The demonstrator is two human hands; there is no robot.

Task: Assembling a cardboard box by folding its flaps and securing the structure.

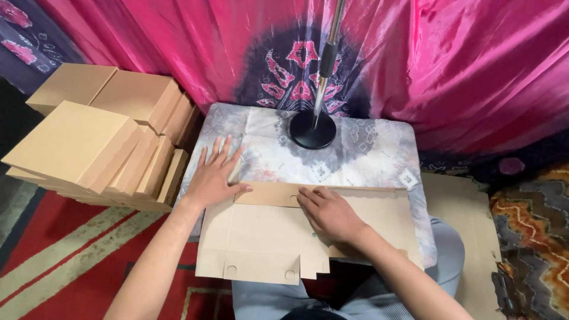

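A flat brown cardboard box blank (pixel 261 240) lies on a small cloth-covered table (pixel 355 154), its near edge hanging over toward my lap. My left hand (pixel 214 175) rests flat, fingers spread, on the table at the blank's far left corner, thumb on the folded top flap (pixel 269 194). My right hand (pixel 329 213) presses palm down on the blank near its middle, fingertips at the flap's crease. Neither hand grips anything.
A stack of folded brown cardboard boxes (pixel 101 136) stands left of the table. A black round stand base (pixel 312 130) with a metal pole sits at the table's far side. More flat cardboard (pixel 468 225) lies at the right. Pink patterned fabric hangs behind.
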